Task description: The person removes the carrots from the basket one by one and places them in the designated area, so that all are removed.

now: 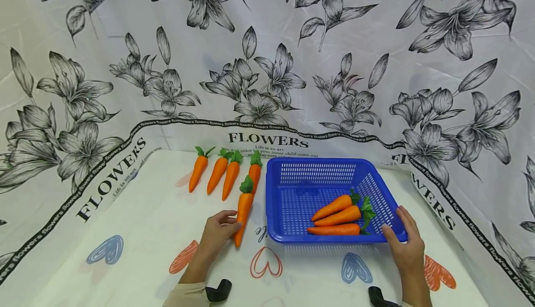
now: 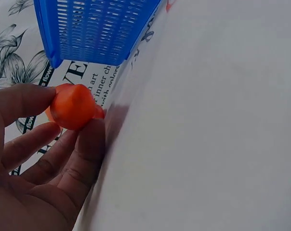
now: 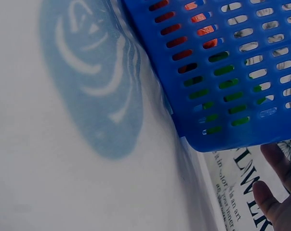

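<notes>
In the head view my left hand [image 1: 219, 232] pinches an orange toy carrot [image 1: 244, 207] near its pointed end, its green top facing away from me. From the left wrist view, the thumb and fingers sit around the tip of this carrot [image 2: 74, 107]. My right hand [image 1: 407, 244] is at the near right corner of a blue plastic basket [image 1: 273, 205], thumb and fingers spread about the corner. In the right wrist view the thumb [image 3: 266, 199] appears apart from the basket [image 3: 222, 137]; some fingertips are hidden. Three carrots [image 1: 338, 216] lie inside the basket, tops to the right.
Several more carrots [image 1: 216, 175] lie left of the basket, one [image 1: 255, 172] just beyond the pinched carrot. A white cloth printed with hearts [image 1: 356, 268] covers the table. Behind stands a flower-printed curtain [image 1: 267, 75]. Black wrist mounts [image 1: 219, 290] show below the hands.
</notes>
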